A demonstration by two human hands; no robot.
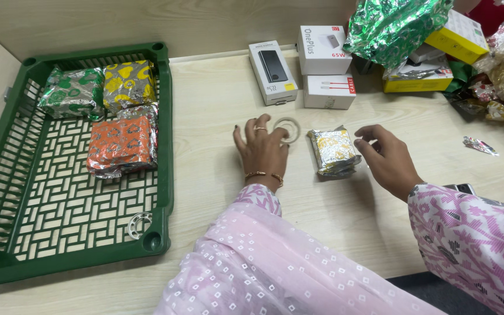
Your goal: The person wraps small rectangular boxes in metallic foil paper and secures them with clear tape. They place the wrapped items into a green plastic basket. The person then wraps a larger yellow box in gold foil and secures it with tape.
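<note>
My left hand lies fingers spread on the table, its fingertips touching a clear tape roll. My right hand hovers open just right of a small box wrapped in silver and gold foil, fingertips close to its edge. Neither hand grips anything. To the left stands a green plastic basket that holds several foil-wrapped parcels: a green one, a yellow and silver one and an orange one.
Three white product boxes lie at the back of the table. A heap of crumpled green and gold foil and yellow boxes fills the back right corner. A foil scrap lies right.
</note>
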